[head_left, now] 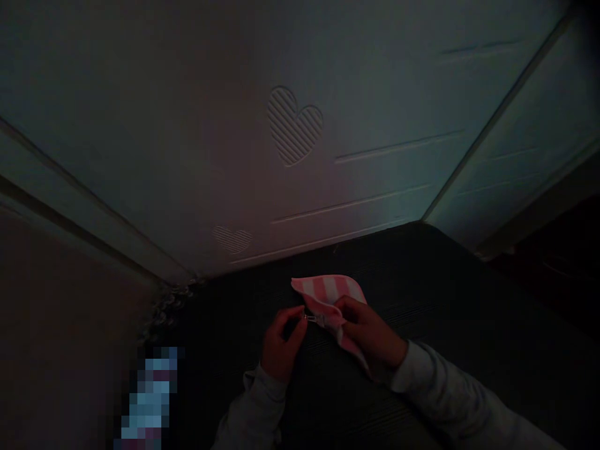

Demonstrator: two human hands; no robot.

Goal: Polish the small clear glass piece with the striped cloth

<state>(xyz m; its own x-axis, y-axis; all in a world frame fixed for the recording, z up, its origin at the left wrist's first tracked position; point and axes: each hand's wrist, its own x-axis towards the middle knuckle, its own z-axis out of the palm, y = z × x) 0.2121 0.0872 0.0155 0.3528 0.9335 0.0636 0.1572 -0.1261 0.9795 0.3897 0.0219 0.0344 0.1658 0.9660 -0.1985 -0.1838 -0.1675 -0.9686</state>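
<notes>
From far off, I pinch the shiny zip pull (pixel 310 319) with my left hand (pixel 280 347). My right hand (pixel 375 334) grips the pink-striped pouch (pixel 330 287) over the dark surface (pixel 225 319) — probably so the soft cloth stays steady.

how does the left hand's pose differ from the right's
The left hand pinches the small metal pull at its end; the right hand grips the striped fabric. The left hand points up and away, while the right hand reaches in leftward. Both are bare, in long sleeves.
</notes>
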